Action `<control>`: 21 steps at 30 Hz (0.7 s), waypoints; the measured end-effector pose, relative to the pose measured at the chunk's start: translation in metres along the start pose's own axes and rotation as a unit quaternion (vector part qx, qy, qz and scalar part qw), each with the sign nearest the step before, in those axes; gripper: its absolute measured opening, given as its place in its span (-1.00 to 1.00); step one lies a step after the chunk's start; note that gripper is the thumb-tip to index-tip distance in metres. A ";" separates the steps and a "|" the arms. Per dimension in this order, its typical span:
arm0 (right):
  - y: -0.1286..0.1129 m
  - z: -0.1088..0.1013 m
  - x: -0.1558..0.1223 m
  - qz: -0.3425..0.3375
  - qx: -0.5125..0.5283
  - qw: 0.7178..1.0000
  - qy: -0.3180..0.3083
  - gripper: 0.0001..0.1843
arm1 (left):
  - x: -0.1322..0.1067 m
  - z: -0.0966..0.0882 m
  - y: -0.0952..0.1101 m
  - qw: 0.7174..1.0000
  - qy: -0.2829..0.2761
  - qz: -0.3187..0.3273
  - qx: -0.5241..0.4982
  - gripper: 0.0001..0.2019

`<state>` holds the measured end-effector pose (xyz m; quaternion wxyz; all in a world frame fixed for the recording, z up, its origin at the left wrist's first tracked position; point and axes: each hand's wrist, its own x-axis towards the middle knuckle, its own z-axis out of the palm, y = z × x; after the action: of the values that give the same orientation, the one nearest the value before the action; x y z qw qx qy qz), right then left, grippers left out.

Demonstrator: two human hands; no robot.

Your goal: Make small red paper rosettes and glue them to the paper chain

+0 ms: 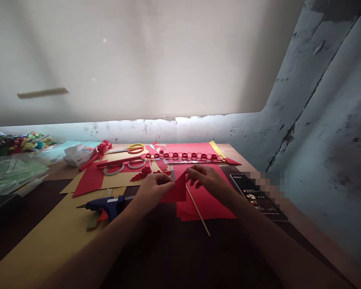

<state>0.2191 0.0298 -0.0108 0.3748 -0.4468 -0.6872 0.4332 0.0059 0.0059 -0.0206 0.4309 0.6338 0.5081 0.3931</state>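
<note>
My left hand [154, 188] and my right hand [207, 179] meet over a small folded piece of red paper [176, 192], fingers pinched on its upper edge. It lies on a stack of red sheets [209, 202] on the dark table. A thin wooden stick [197, 210] lies slanted across those sheets, just below my right hand. Small red paper flowers [142, 173] sit close to my left hand.
A blue glue gun [106, 204] lies at the left on tan paper. Behind are two tape rings [114, 169], yellow-handled scissors [129, 149], a chain of red paper rings [183, 155] and a tissue pack [77, 155]. A phone [258, 196] lies at the right. Coloured clutter fills the far left.
</note>
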 end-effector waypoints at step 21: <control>0.003 0.035 -0.008 -0.036 0.061 0.997 -0.022 -0.67 | 0.001 0.001 -0.002 1.000 0.000 -0.011 -0.003 -0.74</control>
<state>0.1913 0.0139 -0.0266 0.4012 -0.3884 -0.6834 0.4702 0.0067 0.0065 -0.0225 0.4372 0.6267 0.5140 0.3897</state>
